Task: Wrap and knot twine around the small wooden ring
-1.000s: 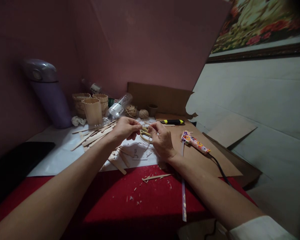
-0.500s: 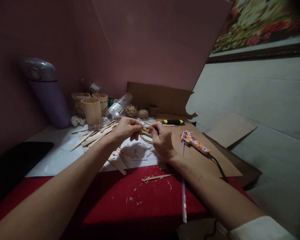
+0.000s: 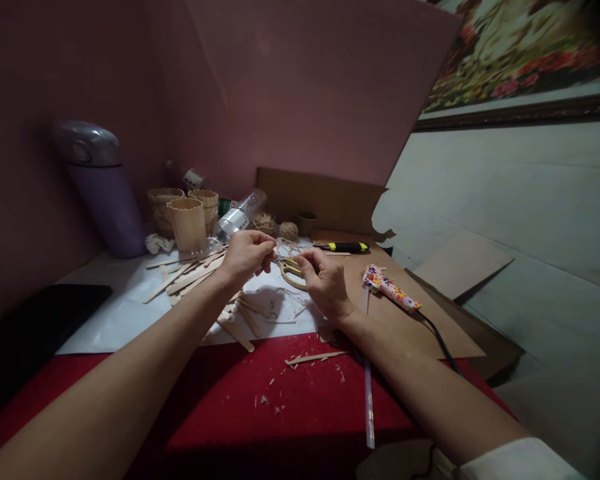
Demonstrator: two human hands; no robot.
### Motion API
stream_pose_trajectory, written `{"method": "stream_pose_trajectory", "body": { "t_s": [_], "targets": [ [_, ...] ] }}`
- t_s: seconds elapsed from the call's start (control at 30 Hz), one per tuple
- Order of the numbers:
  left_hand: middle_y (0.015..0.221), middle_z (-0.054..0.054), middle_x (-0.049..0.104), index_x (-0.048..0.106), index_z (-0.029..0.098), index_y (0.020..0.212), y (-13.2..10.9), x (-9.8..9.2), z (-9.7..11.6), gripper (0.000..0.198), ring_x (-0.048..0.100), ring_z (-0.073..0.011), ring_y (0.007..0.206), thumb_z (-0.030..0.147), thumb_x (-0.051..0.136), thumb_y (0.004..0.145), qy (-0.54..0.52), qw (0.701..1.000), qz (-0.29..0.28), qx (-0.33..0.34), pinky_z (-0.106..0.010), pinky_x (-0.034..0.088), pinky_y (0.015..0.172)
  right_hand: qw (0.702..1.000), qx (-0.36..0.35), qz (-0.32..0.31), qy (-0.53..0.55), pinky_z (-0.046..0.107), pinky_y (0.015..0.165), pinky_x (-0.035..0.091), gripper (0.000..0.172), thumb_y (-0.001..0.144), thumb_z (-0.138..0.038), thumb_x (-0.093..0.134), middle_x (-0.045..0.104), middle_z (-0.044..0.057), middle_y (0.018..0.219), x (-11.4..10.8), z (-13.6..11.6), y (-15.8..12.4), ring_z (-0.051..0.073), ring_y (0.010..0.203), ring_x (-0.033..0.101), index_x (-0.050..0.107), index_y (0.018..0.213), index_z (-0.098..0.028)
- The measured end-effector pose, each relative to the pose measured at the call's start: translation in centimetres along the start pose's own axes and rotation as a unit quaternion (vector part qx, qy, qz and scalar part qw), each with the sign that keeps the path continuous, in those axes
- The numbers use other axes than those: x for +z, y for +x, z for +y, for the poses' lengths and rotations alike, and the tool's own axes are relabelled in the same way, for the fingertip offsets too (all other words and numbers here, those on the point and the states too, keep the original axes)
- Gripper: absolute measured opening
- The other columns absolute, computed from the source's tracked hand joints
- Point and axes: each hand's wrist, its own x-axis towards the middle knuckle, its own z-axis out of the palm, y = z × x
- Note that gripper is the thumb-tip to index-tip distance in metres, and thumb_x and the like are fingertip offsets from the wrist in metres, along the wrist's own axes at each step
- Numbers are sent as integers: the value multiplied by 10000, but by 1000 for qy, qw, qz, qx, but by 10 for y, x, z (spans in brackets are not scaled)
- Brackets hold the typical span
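My left hand (image 3: 251, 254) is closed in a pinch above the white sheet (image 3: 87, 323), beside a heap of wooden craft sticks (image 3: 193, 277). Whatever lies between its fingertips is too small to make out. Across a short gap, my right hand (image 3: 325, 280) is closed too, thumb against the curled fingers, with its contents hidden. Gold-handled scissors (image 3: 291, 273) lie between and beyond the two hands, partly covered by the right one. Thin pale scraps are scattered on the sheet below.
A floral glue gun (image 3: 391, 288) with a clear glue stick (image 3: 369, 400) rests on cardboard (image 3: 430, 333) at right. Behind are a utility knife (image 3: 347, 247), twine balls (image 3: 289, 231), a plastic bottle (image 3: 240, 213) and wooden cups (image 3: 187, 227). A purple flask (image 3: 107, 207) stands left.
My hands have drawn slightly apart, the left one shifting left. More of the scissors now shows between them. The view has tilted a little.
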Motion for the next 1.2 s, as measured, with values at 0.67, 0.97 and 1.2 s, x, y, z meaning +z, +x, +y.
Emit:
{"method": "stream_pose_trajectory", "body": {
  "t_s": [0.67,0.97,1.2],
  "targets": [
    [490,6,567,548,108,659,6,-11,1,72,457,-73,311,137,614,663,-133,988,67,-45,-174,267,297,998,43,40,10,226,553,377,217,876,-343,463,612,-9,635,3,6,5,129,572,557,608,821,-192],
    [517,-4,589,547,101,660,8,-16,0,105,465,-58,332,148,639,683,-134,987,69,-48,-161,271,312,997,46,49,-23,231,582,375,237,879,-354,454,634,12,696,4,13,5,140,619,560,610,807,-191],
    [519,8,573,538,113,666,7,-17,3,51,466,-57,344,116,578,697,-135,985,96,-52,-166,302,335,994,69,55,-57,233,542,329,265,878,-393,449,618,13,666,3,11,6,137,570,532,587,776,-191]
  ]
}}
